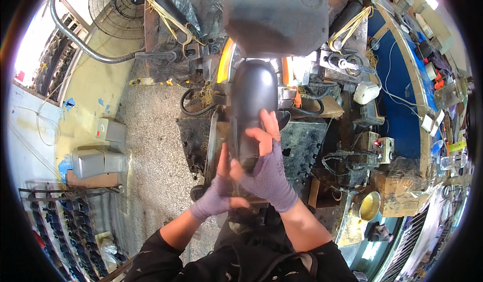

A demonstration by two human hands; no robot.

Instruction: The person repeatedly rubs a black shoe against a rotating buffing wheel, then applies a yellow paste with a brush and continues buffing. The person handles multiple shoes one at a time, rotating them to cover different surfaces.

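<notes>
A black leather shoe upper (253,82) sits in the machine, its rounded toe pointing away from me beneath a heavy metal block (277,17). Both hands wear purple fingerless gloves. My right hand (266,165) is at the rear part of the upper, its fingertips on or just over the leather; whether it grips is unclear. To the left, my left hand (220,191) is raised beside the heel end with fingers apart, holding nothing that I can see. The fingertips of both hands are close together and a little blurred. Orange-yellow strips (225,61) flank the toe.
Dark metal plates (303,150) of the machine lie on both sides of the shoe upper. A cup of yellowish paste (369,206) and a cardboard box (400,195) stand at the right. A control box (386,150), a caged fan (117,8) and a shoe rack (68,233) surround the station.
</notes>
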